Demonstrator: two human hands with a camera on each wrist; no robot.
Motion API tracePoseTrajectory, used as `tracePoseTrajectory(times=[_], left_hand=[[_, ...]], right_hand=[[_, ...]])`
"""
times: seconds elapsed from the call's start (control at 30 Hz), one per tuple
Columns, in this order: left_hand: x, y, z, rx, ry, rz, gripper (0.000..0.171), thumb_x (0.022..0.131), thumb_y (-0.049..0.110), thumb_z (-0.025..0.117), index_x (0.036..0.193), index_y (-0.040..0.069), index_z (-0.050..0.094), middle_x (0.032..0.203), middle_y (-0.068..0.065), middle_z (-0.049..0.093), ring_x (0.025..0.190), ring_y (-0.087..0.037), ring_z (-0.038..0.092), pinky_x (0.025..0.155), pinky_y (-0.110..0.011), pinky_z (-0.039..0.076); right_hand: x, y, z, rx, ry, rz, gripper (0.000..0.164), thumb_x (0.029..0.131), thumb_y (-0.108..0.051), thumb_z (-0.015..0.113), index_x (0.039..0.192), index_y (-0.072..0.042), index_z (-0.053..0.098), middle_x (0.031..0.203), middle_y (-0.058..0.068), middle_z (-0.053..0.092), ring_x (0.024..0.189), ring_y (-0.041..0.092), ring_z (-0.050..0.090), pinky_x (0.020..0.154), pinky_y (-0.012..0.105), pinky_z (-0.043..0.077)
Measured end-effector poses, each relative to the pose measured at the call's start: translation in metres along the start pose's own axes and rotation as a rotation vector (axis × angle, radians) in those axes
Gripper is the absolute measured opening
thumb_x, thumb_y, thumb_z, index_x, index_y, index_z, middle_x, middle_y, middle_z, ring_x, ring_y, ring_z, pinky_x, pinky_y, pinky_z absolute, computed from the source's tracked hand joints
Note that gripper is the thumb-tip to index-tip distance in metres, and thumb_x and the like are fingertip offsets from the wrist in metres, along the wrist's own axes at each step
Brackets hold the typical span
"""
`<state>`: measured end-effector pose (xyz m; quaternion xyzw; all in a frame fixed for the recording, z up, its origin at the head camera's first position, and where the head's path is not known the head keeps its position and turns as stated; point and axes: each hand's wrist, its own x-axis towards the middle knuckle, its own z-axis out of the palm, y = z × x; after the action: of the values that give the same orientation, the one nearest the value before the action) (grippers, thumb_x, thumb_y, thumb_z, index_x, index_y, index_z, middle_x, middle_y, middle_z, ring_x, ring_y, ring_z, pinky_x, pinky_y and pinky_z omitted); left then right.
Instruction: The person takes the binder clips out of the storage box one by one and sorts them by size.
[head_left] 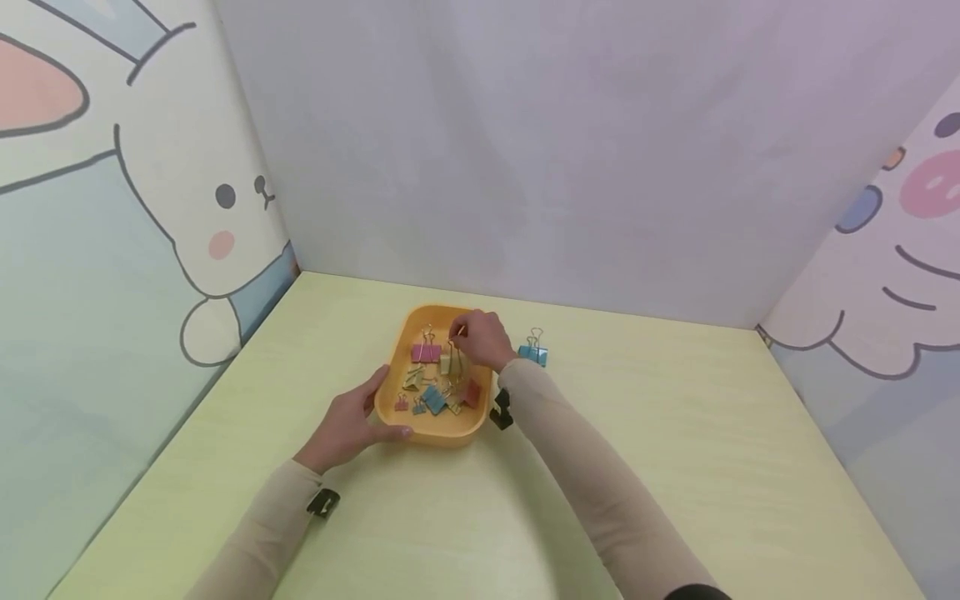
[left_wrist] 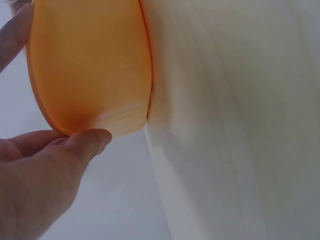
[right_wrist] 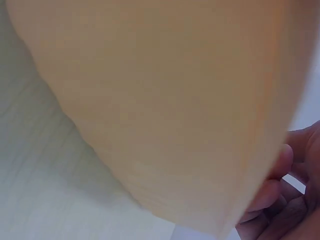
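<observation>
Beige sleeves [head_left: 592, 467] lead to left hand [head_left: 347, 428] gripping tray [head_left: 438, 439], right hand [head_left: 483, 338] pinching yellow clip [head_left: 449, 366] over it.

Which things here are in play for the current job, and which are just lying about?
In play, judging by the hands:
- orange tray, gripped by the left hand
- yellow clip, seemingly pinched by the right hand
- probably the pink clip in the tray

Lying about:
- blue clip outside the tray, unheld; possibly related

Soft diffuse light, faint shadows on the tabletop [head_left: 720, 467], wrist views dimmer, hazy
</observation>
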<state>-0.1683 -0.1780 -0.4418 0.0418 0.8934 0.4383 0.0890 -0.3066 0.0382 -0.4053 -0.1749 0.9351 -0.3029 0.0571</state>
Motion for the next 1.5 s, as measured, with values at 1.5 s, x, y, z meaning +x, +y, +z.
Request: tracePoseTrajectory(times=[1.5], left_hand=[[-0.004,-0.006,0.000,-0.005,0.022,0.047,0.112,0.080,0.040,0.084,0.159,0.000,0.018,0.166,-0.023,0.022,0.148,-0.042,0.036,0.119,-0.049,0.039]], right_hand=[[-0.045,0.124,-0.111,0.110,0.220,0.204,0.019,0.100,-0.011,0.058,0.105,-0.001,0.073,0.101,0.028,0.073,0.051,0.017,0.059,0.051,0.026,0.051]])
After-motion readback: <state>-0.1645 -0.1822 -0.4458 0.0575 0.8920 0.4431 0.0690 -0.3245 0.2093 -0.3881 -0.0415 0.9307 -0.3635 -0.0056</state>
